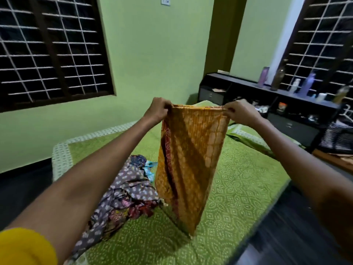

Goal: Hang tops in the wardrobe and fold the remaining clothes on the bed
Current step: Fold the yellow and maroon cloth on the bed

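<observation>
My left hand [159, 109] and right hand [241, 112] each pinch a top corner of the orange printed garment [191, 159], hanging limp above the bed [238, 188]; light, soft cloth, best gripped at its corners. 1 heap of clothes [122, 196] waits alongside.

My one head camera looks forward and down from close above the bed [238, 188], toward its far edge and the wall [152, 54].

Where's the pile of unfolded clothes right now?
In the head view, the clothes pile lies on the bed, lower left of centre, just left of the hanging orange garment.
</observation>
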The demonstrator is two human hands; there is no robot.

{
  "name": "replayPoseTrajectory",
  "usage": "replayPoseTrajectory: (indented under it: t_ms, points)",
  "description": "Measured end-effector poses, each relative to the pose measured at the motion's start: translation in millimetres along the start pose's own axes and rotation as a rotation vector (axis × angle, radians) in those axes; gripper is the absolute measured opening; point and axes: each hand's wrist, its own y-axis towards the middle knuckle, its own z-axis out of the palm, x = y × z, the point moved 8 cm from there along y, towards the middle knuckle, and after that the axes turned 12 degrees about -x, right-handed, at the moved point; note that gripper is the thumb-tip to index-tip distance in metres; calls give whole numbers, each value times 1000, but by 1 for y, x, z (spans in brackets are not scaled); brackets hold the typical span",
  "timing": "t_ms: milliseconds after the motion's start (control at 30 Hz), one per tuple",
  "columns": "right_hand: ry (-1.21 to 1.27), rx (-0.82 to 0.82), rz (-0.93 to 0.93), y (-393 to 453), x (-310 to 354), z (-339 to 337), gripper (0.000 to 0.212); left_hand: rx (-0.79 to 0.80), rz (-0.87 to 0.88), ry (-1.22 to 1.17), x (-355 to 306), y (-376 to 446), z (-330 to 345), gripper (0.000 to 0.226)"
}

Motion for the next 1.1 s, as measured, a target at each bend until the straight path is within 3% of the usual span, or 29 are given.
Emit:
replayPoseTrajectory:
  t_ms: [67, 100, 200, 333, 400, 500, 600, 633, 833, 933, 1100]
  points:
    - [12, -118, 74, 2, -21, -13, 14, -7, 43, -50, -9, 5, 11, 35]
    - [-5, -89, 81, 2, -28, -15, 13, 27, 59, -45, -13, 8, 19, 34]
    - [0, 254, 44, -9, -34, 2, 19, 245, 111, 6, -18, 6, 48, 33]
    - [159, 116, 122, -7, -59, 10, 15, 392, 87, -72, -10, 0, 79, 30]
    - [191, 229, 171, -12, -68, 37, 30, 479, 79, -64, -7, -5, 99, 31]
    - [15, 279, 161, -1, -88, 68, 52, 583, 195, 156, 4, -2, 138, 50]
    - [-123, 292, 198, 19, -110, 100, 34, 593, 278, 371, 17, 14, 175, 23]
    - [-93, 297, 248, 26, -121, 112, 31, 585, 232, 354, 22, 23, 185, 12]
    - [-30, 290, 413, 71, -193, 190, 30, 496, -133, 148, 68, 79, 264, 13]
    - [-41, 179, 492, 90, -223, 222, 10, 471, -253, 120, 91, 100, 307, 9]
    - [-85, 50, 564, 141, -260, 252, 14, 317, -595, -86, 121, 137, 371, 13]
